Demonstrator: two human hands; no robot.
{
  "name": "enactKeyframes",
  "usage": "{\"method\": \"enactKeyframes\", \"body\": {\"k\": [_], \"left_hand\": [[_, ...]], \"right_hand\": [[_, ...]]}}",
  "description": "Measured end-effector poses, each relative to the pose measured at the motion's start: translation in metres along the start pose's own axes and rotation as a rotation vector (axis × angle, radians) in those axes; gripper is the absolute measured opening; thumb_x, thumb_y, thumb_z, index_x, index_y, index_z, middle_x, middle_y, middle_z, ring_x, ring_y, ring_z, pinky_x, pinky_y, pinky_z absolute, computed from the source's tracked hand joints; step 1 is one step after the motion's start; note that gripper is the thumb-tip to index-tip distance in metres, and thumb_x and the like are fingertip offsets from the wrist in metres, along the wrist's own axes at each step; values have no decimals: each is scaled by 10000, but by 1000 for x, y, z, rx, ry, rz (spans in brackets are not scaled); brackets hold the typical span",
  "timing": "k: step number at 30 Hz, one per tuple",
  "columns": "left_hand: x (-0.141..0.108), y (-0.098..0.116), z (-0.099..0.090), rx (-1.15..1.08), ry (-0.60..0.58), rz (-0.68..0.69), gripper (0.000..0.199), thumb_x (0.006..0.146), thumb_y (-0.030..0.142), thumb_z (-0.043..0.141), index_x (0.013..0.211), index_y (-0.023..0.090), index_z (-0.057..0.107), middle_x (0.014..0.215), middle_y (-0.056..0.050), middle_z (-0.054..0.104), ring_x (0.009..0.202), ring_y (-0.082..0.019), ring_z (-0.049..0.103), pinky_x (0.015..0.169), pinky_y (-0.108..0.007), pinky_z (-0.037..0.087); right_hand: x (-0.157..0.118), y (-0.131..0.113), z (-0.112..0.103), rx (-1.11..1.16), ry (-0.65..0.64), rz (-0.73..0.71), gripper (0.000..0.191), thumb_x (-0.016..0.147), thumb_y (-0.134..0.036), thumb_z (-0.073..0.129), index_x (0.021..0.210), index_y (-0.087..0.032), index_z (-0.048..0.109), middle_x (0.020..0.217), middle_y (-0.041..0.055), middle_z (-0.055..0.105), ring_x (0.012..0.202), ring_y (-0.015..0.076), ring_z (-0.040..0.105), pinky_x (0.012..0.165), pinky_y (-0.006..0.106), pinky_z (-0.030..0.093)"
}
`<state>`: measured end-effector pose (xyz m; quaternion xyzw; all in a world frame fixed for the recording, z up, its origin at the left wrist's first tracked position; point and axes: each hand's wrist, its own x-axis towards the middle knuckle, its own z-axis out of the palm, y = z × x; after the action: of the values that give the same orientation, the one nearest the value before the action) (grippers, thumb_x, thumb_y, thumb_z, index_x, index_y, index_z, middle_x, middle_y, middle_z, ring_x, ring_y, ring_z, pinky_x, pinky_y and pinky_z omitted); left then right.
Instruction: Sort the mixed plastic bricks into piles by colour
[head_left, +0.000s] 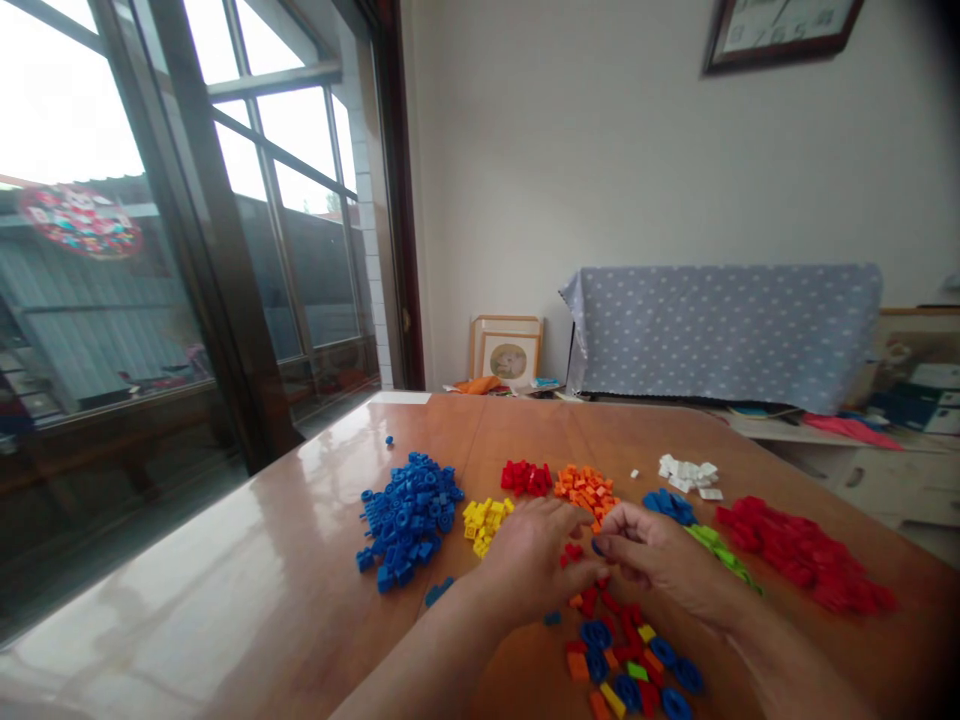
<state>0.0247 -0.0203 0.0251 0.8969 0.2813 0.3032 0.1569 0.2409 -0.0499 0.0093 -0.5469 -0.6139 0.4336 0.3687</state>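
My left hand (534, 562) reaches over the table with its fingers stretched out and the thumb apart; nothing shows in its grasp. Close beside it, my right hand (643, 545) pinches a small dark blue piece (598, 546) between thumb and fingers. Below both hands lies a loose mix of toy building pieces, among them blue rings (596, 634), a yellow block (613, 700) and a green block (637, 671). Yellow blocks (484, 525) are heaped just left of my left hand. Orange blocks (585, 487) lie behind the hands, partly covered by them.
On the brown table (262, 570) are a big blue pile (412, 515), a small red pile (526, 478), white pieces (688, 473), flat blue pieces (670, 506), green pieces (724, 555) and a large red pile (802, 555). A glass door (300, 230) stands left.
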Motion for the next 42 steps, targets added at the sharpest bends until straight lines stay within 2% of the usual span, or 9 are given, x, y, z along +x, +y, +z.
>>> {"method": "enactKeyframes", "body": {"k": [7,12,16,21,25,29,33,38,42], "left_hand": [[3,-1,6,-63,2,-32,177,825,206,641,995,214,692,998,-50,707,965,-212,631,824,-293,472],[4,-17,-9,10,91,-116,192,875,283,605,1027,235,712,993,-50,722,963,-216,639,849,-306,470],[-3,-47,-42,247,298,-387,193,890,321,588,1025,257,711,1052,-55,713,1039,-250,612,926,-378,437],[-21,-87,-72,519,582,-907,251,882,423,564,984,277,741,1270,-100,632,1257,-390,461,1002,-576,360],[-29,-107,-68,556,580,-1042,257,870,416,564,992,278,743,1412,-100,550,1368,-398,363,1065,-623,280],[-28,-111,-61,594,574,-1038,306,888,416,526,1068,268,723,1457,-110,513,1427,-402,284,1104,-659,206],[-22,-103,-61,630,649,-919,358,921,415,477,1157,248,688,1483,-115,485,1445,-387,256,1131,-660,178],[-15,-90,-59,606,693,-671,330,920,396,508,1123,222,702,1394,-118,560,1393,-355,349,1145,-559,274],[-8,-83,-51,484,646,-489,275,922,365,515,1045,219,713,1237,-104,651,1242,-312,508,1086,-479,374]], "right_hand": [[-3,-5,25,217,4,34,508,771,-678,670,903,-192,605,738,2,616,648,146,556,597,262,431],[-1,-3,18,238,7,17,451,819,-611,653,988,-193,624,832,18,653,731,164,601,668,289,482],[1,3,2,188,146,38,491,779,-644,664,964,-189,639,819,39,662,700,167,597,633,293,475],[4,13,-12,172,198,53,471,817,-626,635,982,-185,628,840,39,656,703,153,576,610,266,445],[6,17,-13,155,197,64,455,837,-624,610,971,-190,621,847,38,650,706,153,571,608,263,438],[2,14,-17,109,156,62,447,844,-631,588,893,-188,614,814,33,637,687,147,561,597,264,430],[-7,12,-26,-3,27,60,411,868,-602,567,906,-195,612,790,13,613,673,137,544,590,253,417],[-18,18,-38,-310,-171,78,320,781,-454,710,950,-199,616,782,-13,601,713,137,540,593,227,388],[-27,17,-40,-455,-277,148,304,736,-387,743,927,-185,621,790,-14,625,701,133,546,552,215,359]]}}
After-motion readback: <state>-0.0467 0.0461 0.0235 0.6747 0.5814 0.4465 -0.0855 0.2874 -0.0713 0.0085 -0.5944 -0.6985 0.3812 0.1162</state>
